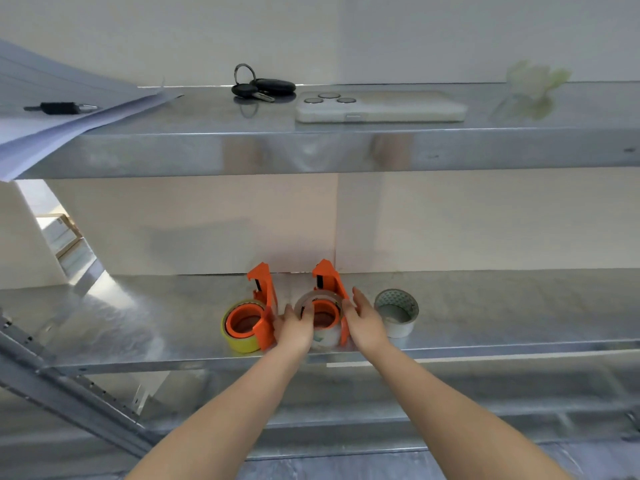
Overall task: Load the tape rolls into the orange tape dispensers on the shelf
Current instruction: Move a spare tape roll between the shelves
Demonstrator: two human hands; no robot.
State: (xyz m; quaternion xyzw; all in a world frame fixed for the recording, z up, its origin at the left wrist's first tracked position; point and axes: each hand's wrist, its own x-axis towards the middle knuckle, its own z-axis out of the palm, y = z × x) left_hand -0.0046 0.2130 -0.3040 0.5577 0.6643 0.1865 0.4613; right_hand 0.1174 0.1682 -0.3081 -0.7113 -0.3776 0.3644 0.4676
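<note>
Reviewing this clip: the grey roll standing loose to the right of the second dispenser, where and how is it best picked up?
The grey tape roll sits flat on the shelf, core opening upward, apart from the right hand. It is probably best taken from above: pinch the ring wall with thumb inside the hollow core and fingers outside, on its near, unobstructed side.

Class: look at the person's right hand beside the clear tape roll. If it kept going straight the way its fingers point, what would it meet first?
The right hand points up and back along the right dispenser. It would probably brush that dispenser's upright orange frame, then reach the back wall. Depth is unclear.
</note>
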